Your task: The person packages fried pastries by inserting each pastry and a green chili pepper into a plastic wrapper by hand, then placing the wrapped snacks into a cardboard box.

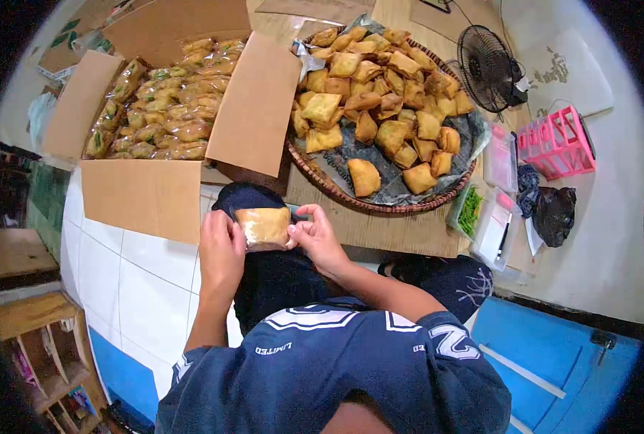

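"Two hands, one pastry. What's furthest left?"

"An open cardboard carton [141, 199], holding rows of pastries in clear wrap. I can't read any writing on its flaps."

"Next?"

"The left hand [222, 239], fingers curled in, pinching the near left edge of the piece. Its fingertips are partly hidden, so I can't tell how hard it presses."

"And the piece itself?"

"One golden pastry [265, 228], held up between both hands above the lap, with clear, shiny film over its face. I'd keep it level and draw the film snug without squeezing; that crust looks as if it could crack."

"The other side?"

"The right hand [315, 239] has thumb and forefinger closed lightly on the right edge, the other fingers loosely bent. Good practice, I'd say: grip the rim, spare the middle, and smooth out creases evenly from both ends."

"Any words to read?"

"On the dark blue shirt [336, 376], LIMITED, upside down from here. Further right on it, only ED and a big letter, N or Z."

"Beyond that?"

"Printed paper [344, 155] lines the round woven tray [380, 206] of unwrapped pastries; its letters are too broken to make out."
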`<move>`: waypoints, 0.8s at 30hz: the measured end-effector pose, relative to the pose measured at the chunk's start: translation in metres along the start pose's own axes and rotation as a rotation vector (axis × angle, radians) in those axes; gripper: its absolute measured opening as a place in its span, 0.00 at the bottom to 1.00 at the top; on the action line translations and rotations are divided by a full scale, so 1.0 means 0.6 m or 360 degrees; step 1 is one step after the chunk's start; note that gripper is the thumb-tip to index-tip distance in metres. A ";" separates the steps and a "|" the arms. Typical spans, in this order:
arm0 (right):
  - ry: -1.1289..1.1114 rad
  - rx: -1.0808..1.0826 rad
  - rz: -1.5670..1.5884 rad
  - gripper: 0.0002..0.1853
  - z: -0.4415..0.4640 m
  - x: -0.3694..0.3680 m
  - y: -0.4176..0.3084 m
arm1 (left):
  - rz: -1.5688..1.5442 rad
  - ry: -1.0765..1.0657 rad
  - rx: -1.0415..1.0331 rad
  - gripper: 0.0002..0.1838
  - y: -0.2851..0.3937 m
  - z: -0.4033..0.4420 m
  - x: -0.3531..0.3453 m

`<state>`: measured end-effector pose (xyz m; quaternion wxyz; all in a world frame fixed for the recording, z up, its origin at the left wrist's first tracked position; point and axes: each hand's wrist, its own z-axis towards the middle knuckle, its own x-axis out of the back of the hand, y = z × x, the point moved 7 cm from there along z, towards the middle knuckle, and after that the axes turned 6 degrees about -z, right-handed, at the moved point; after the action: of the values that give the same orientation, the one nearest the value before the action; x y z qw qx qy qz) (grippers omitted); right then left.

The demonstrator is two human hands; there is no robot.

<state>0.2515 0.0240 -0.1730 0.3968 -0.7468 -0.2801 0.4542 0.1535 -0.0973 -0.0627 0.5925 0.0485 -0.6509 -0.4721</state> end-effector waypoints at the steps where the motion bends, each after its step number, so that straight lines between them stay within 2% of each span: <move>1: -0.0021 0.0002 -0.0040 0.14 -0.001 -0.003 0.000 | 0.0035 -0.0061 0.0163 0.05 -0.011 -0.006 0.001; 2: -0.0038 0.0008 -0.0040 0.14 0.002 -0.002 0.003 | 0.0041 -0.0044 0.0164 0.05 -0.001 -0.008 0.008; 4: -0.0020 0.0025 -0.0164 0.15 0.011 0.008 0.009 | 0.0244 0.0140 -0.0487 0.11 0.069 -0.017 0.026; 5: -0.0018 -0.0014 -0.0157 0.15 0.014 0.010 0.006 | 0.0280 -0.0153 -0.0829 0.19 0.094 -0.026 0.008; 6: -0.0023 -0.0008 -0.0159 0.15 0.017 0.009 -0.002 | 0.0404 -0.0410 -0.0919 0.21 0.117 -0.037 -0.011; 8: -0.0175 -0.0106 -0.0116 0.17 0.020 0.002 -0.014 | 0.0765 -0.0434 -0.1034 0.23 0.093 -0.036 -0.045; 9: -0.0248 -0.0145 -0.0458 0.18 0.023 0.010 -0.028 | 0.0761 -0.0433 -0.1050 0.23 0.082 -0.026 -0.048; 10: -0.0229 -0.0127 -0.0455 0.18 0.021 0.020 -0.054 | 0.0657 -0.0453 -0.1040 0.23 0.070 -0.011 -0.047; 12: -0.0048 0.0360 -0.0550 0.20 0.001 0.044 -0.156 | 0.0367 -0.0514 -0.0922 0.21 0.051 0.026 -0.035; 13: 0.0146 0.0612 -0.0676 0.20 -0.004 0.093 -0.194 | 0.0183 -0.0553 -0.0820 0.21 0.051 0.050 -0.021; 14: 0.0353 0.0863 -0.0809 0.21 -0.014 0.151 -0.238 | -0.0035 -0.0414 -0.0765 0.20 0.064 0.074 0.016; 15: 0.0508 0.0976 -0.0779 0.21 -0.034 0.200 -0.293 | -0.0462 -0.0432 -0.0250 0.19 0.022 0.106 0.037; 16: 0.0762 0.0965 -0.0951 0.21 -0.056 0.247 -0.348 | -0.0241 -0.0153 -0.0667 0.20 0.034 0.141 0.087; 17: 0.0899 0.1109 -0.0909 0.19 -0.077 0.313 -0.382 | -0.0168 0.0053 -0.0463 0.21 -0.026 0.185 0.125; 18: 0.1119 0.1211 -0.0966 0.14 -0.093 0.385 -0.416 | -0.0293 0.0188 -0.0393 0.21 -0.055 0.234 0.162; 20: 0.1511 0.1186 -0.1182 0.11 -0.118 0.577 -0.455 | -0.0020 0.0173 -0.0563 0.23 -0.139 0.349 0.207; 21: 0.1669 0.1088 -0.1226 0.09 -0.126 0.664 -0.472 | 0.0064 0.0247 -0.0440 0.23 -0.165 0.390 0.210; 22: 0.1822 0.0985 -0.1262 0.08 -0.134 0.734 -0.480 | 0.0052 0.0239 -0.0464 0.23 -0.196 0.432 0.209; 23: 0.1845 0.1003 -0.1258 0.08 -0.139 0.775 -0.481 | 0.0160 0.0036 -0.0301 0.23 -0.251 0.479 0.188; 24: 0.2002 0.0779 -0.1870 0.08 -0.135 0.799 -0.487 | 0.0273 -0.0166 -0.0135 0.24 -0.303 0.523 0.163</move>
<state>0.5137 0.5241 -0.1222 0.7939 -0.4881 -0.2433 -0.2687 -0.2216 -0.0832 -0.0678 0.5976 -0.0571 -0.6620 -0.4487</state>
